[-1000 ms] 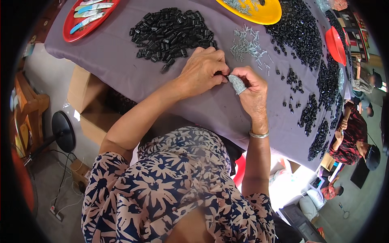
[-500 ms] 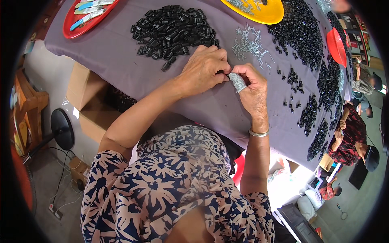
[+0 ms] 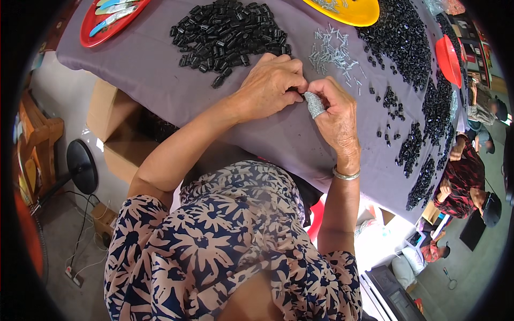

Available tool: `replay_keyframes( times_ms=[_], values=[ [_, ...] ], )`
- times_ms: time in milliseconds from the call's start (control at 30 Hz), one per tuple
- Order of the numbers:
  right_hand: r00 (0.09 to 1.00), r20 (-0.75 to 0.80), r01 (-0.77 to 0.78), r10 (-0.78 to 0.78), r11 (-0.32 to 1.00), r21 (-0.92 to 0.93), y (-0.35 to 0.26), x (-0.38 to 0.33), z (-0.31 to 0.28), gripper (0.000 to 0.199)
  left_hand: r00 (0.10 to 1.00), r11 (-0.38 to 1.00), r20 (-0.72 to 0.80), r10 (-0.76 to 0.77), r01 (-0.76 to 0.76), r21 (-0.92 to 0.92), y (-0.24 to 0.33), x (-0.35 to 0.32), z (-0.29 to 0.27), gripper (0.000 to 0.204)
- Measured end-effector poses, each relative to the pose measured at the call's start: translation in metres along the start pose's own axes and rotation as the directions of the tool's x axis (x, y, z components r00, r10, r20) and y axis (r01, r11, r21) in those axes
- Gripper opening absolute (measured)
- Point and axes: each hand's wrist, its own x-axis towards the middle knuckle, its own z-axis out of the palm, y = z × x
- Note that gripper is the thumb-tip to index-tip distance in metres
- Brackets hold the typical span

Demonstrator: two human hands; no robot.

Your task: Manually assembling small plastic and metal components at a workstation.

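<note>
My left hand [image 3: 272,85] and my right hand [image 3: 336,109] meet fingertip to fingertip just above the purple-grey tablecloth [image 3: 267,138]. Both are closed in a pinch. Whatever lies between the fingertips is small and mostly hidden; only a dark speck shows there. A grey knitted or wrapped cover [image 3: 315,105] sits on my right thumb. Beyond my left hand lies a heap of black plastic pieces [image 3: 227,35]. Loose small silvery metal pins [image 3: 333,49] are scattered past my right hand.
A red plate [image 3: 126,20] with blue- and white-handled tools is at far left, a yellow plate [image 3: 357,15] of metal pins at the back. Many smaller black pieces [image 3: 399,43] spread down the right side, near a red dish [image 3: 448,61]. Other people [image 3: 466,174] work at far right.
Both hands stay pinched together, and my right fingers have closed in a little nearer the left fingertips. The whole view has shifted slightly.
</note>
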Motion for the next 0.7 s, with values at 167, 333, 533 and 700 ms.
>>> replay_keyframes(
  times_ms=[167, 333, 533, 700],
  values=[
    [0.999, 0.032, -0.041, 0.040, 0.999, 0.034, 0.000, 0.001, -0.005, 0.018, 1.000, 1.000, 0.026, -0.011, 0.011, -0.017, 0.001, 0.000, -0.001, 0.012],
    [0.997, 0.059, -0.050, 0.047, 0.998, 0.045, 0.003, 0.002, -0.007, 0.019, 1.000, 1.000, 0.021, -0.020, 0.020, -0.007, 0.003, 0.001, 0.000, 0.013],
    [0.991, 0.126, 0.063, -0.041, 0.983, -0.173, -0.011, 0.009, -0.009, 0.015, 1.000, 1.000, -0.013, 0.002, -0.002, -0.009, -0.001, 0.000, 0.002, 0.013],
    [0.998, 0.052, 0.051, -0.043, 0.986, -0.161, -0.011, 0.004, -0.004, 0.018, 1.000, 1.000, -0.005, 0.005, -0.005, 0.005, 0.002, 0.002, 0.001, 0.011]
  ],
)
